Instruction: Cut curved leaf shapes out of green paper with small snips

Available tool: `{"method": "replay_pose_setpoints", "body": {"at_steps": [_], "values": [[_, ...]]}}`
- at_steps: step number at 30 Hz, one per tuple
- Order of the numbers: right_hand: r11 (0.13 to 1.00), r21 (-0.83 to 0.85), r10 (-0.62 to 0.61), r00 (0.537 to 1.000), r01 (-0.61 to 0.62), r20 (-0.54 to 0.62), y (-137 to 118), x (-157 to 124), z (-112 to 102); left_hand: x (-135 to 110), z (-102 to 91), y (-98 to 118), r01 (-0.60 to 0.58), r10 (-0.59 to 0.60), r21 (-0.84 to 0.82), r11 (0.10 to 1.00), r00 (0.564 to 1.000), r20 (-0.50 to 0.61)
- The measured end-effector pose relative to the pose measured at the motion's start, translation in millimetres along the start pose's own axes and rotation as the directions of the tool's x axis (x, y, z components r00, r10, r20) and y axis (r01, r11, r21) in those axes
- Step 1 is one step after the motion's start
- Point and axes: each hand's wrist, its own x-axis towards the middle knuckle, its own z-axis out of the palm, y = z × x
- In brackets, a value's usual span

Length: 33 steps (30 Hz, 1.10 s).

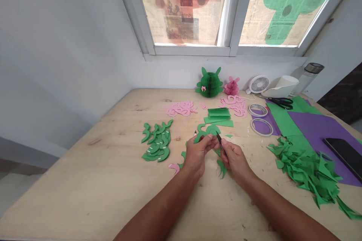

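My left hand pinches a curved green paper piece above the table. In my right hand are small dark scissors, their blades against the edge of that paper; my fingers hide the handles. Below and around my hands lie green paper scraps and a pink curved cutout, partly covered by my left wrist. To the left sits a pile of curved green paper cutouts, some with small white strips on them. Just beyond my hands is a stack of folded green paper.
Pink cutouts lie farther back. Green and pink honeycomb paper figures stand by the wall, near a small fan. Rightward are tape rolls, black scissors, purple paper, a scrap heap and a phone.
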Motion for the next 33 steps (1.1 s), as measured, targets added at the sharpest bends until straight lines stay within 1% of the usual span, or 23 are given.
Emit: {"method": "replay_pose_setpoints", "body": {"at_steps": [11, 15, 18, 28, 33], "values": [[1.0, -0.008, 0.016, 1.0, -0.016, -0.001, -2.8, -2.4, 0.7, 1.2, -1.5, -0.5, 0.001, -0.001, 0.017, 1.0, 1.0, 0.003], [1.0, -0.022, 0.019, 1.0, -0.019, -0.002, -2.2, -1.5, -0.1, 2.2, -3.0, -1.9, -0.008, 0.007, 0.019, 1.0, 1.0, 0.02], [0.999, -0.032, 0.016, 1.0, -0.016, -0.001, -2.7, -1.5, 0.2, 2.5, -3.6, -2.5, -0.012, 0.011, 0.021, 1.0, 0.999, 0.034], [0.998, -0.06, -0.009, 1.0, 0.009, 0.0, -0.2, -2.1, 0.2, 0.9, -2.7, 1.2, 0.006, -0.007, 0.027, 1.0, 1.0, 0.025], [0.999, -0.054, 0.001, 1.0, -0.001, 0.005, -0.8, -1.8, 0.7, 0.0, -3.1, 0.7, 0.0, -0.001, 0.037, 0.999, 0.999, 0.043]]}}
